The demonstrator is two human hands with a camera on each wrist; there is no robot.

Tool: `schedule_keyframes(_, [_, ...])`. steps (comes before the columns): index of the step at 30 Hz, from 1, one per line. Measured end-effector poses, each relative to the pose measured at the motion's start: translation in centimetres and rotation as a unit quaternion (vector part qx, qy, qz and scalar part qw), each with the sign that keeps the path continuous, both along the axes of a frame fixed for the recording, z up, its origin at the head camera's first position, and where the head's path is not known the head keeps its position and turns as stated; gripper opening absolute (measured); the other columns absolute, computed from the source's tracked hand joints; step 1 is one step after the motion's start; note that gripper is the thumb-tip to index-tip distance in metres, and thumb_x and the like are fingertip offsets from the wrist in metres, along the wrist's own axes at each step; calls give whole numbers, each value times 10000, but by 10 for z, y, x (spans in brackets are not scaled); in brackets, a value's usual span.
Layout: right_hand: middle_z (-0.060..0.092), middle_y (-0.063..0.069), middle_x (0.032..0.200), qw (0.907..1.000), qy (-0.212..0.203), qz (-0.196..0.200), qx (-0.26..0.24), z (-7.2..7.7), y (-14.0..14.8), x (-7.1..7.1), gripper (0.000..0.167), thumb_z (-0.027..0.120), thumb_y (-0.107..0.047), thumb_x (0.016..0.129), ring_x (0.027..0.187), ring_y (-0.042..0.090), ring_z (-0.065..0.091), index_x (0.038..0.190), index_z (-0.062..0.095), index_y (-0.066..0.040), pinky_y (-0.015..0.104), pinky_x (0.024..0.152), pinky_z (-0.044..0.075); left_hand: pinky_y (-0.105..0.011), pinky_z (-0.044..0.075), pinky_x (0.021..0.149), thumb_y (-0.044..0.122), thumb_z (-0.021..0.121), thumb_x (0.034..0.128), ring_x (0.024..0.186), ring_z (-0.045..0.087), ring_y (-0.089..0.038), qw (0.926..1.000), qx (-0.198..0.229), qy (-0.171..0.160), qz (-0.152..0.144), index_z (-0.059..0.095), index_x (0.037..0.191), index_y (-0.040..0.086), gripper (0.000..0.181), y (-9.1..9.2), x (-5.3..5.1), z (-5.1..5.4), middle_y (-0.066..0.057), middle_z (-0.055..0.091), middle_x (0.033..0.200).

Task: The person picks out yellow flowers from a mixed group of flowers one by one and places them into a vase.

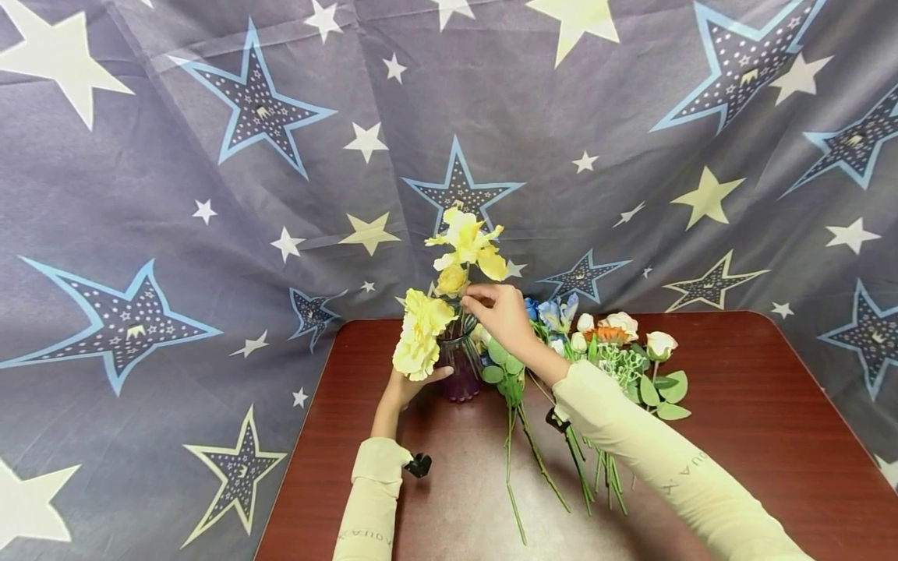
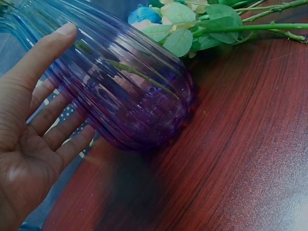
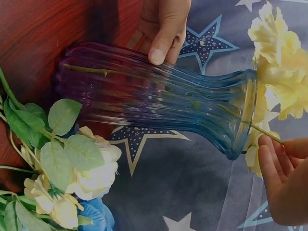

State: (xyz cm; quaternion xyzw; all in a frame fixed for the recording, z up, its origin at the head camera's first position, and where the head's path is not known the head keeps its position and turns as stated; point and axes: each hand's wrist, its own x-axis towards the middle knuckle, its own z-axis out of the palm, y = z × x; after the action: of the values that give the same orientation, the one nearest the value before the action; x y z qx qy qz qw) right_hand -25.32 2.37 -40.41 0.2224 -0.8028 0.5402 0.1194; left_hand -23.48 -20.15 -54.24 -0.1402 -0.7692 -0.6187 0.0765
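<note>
A ribbed glass vase (image 2: 139, 91), blue at its mouth and purple at its base, stands upright on the table. My left hand (image 2: 29, 139) holds its side, thumb in front and fingers behind. At the vase's mouth my right hand (image 1: 500, 315) pinches a thin green stem (image 3: 267, 134), whose lower end is inside the glass. Above the mouth are a yellow iris (image 1: 466, 243) and a smaller yellow bloom (image 1: 451, 279). A large ruffled yellow flower (image 1: 423, 335) hangs over the left rim. I cannot tell which bloom the pinched stem bears.
Right of the vase lies a pile of artificial flowers on the reddish-brown table (image 1: 758, 436), including a blue flower (image 1: 559, 313), a pale rose (image 1: 661, 345) and an orange flower (image 1: 609, 335). Loose stems (image 1: 515, 483) point toward the front. A star-patterned cloth (image 1: 561, 210) hangs behind.
</note>
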Motion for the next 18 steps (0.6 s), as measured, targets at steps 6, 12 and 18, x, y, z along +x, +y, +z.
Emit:
schedule_keyframes(6, [783, 175, 979, 9999, -47, 72, 56, -3, -1, 0, 180, 672, -53, 972, 868, 297, 763, 1102, 764, 31, 441, 807, 622, -126, 347, 1121, -32, 890, 731, 1422, 409, -95, 10000, 79, -22, 0, 307, 1602, 132, 1061, 1, 0, -2, -102, 392, 1621])
schedule_keyframes(12, [781, 180, 993, 9999, -114, 86, 41, -5, -2, -1, 186, 673, -39, 968, 870, 302, 763, 1117, 756, 37, 440, 803, 623, -127, 348, 1117, -22, 897, 725, 1433, 404, -133, 9999, 62, -123, 24, 284, 1611, 136, 1089, 0, 0, -2, -85, 381, 1630])
schedule_keyframes(18, [779, 177, 1016, 9998, -159, 45, 145, -7, -4, -2, 188, 666, -47, 972, 858, 300, 759, 1115, 756, 34, 434, 792, 621, -126, 347, 1121, -22, 902, 717, 1440, 401, -158, 10000, 49, -72, 36, 293, 1607, 118, 1087, 0, 1, -1, -82, 393, 1624])
